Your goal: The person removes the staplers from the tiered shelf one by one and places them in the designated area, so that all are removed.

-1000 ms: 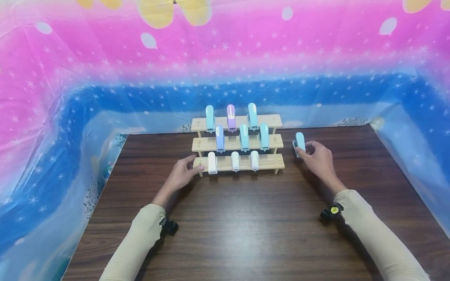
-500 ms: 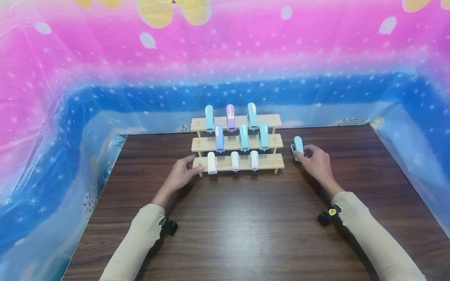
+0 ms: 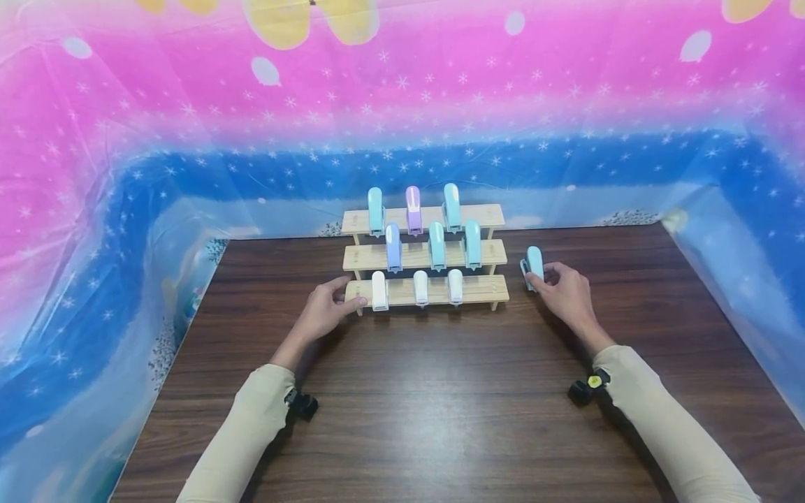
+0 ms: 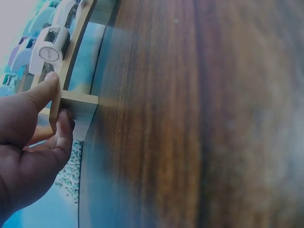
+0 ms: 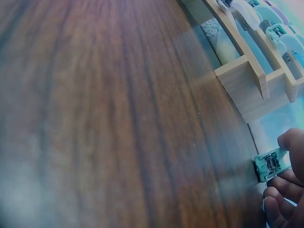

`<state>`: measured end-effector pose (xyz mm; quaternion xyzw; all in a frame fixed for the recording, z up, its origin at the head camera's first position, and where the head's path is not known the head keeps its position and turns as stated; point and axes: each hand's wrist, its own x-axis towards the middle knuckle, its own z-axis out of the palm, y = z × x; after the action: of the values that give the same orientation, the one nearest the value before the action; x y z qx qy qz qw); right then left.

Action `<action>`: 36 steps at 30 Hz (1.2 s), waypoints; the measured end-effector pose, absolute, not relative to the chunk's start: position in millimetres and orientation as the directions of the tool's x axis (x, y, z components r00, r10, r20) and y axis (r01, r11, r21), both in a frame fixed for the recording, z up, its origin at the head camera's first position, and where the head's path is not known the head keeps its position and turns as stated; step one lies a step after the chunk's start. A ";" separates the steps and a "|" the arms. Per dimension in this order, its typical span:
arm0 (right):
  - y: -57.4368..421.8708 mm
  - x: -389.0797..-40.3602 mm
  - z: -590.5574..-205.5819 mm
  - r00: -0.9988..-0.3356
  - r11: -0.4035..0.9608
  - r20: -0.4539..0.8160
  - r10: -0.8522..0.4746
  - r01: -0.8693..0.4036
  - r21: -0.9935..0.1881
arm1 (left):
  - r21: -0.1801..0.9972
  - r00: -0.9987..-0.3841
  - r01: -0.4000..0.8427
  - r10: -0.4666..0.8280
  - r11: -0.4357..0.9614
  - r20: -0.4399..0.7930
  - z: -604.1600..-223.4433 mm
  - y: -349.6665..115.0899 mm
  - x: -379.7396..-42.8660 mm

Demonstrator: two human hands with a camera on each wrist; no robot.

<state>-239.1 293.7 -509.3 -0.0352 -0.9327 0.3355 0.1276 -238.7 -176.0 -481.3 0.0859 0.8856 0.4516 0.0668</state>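
A three-tier wooden rack (image 3: 402,291) stands toward the back of the table, bearing several staplers. My left hand (image 3: 323,309) grips the left end of its lowest shelf, thumb on top and fingers curled underneath, as the left wrist view shows. To the right of the rack, my right hand (image 3: 569,292) pinches a teal stapler (image 3: 534,265) between thumb and fingers. In the right wrist view that stapler (image 5: 271,164) shows its end toward the camera, close over the tabletop. The white stapler (image 3: 379,292) on the lowest shelf is nearest to my left thumb.
Two more white staplers (image 3: 421,288) share the bottom shelf. Blue and teal staplers (image 3: 437,246) line the middle one; teal and purple staplers (image 3: 413,211) stand on top. The brown wooden table (image 3: 428,405) ends at a patterned cloth backdrop (image 3: 402,168).
My right hand has drawn the teal stapler slightly nearer to me and a little left, mostly in the first half second. The left hand and rack have stayed put.
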 end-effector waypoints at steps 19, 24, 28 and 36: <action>304.2 -239.6 -474.8 -0.964 0.782 0.218 0.156 -0.014 -0.623 | 0.825 -0.977 0.072 0.206 0.560 -0.055 -481.3 -177.9 -238.5; 304.3 -241.4 -453.6 -0.958 0.776 0.249 0.145 -0.046 -0.629 | 0.823 -0.976 0.073 0.210 0.563 -0.058 -479.2 -178.7 -237.9; 301.4 -243.0 -441.8 -0.953 0.778 0.274 0.128 -0.075 -0.623 | 0.821 -0.976 0.070 0.208 0.566 -0.060 -479.5 -178.9 -238.7; 288.9 -246.6 -418.3 -0.952 0.770 0.295 0.082 -0.128 -0.625 | 0.836 -0.976 0.064 0.209 0.546 -0.061 -479.7 -176.4 -239.6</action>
<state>-246.6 288.9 -418.3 0.0125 -0.9279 0.3391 0.1544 -239.6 -176.4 -479.7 0.0779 0.8757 0.4703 0.0767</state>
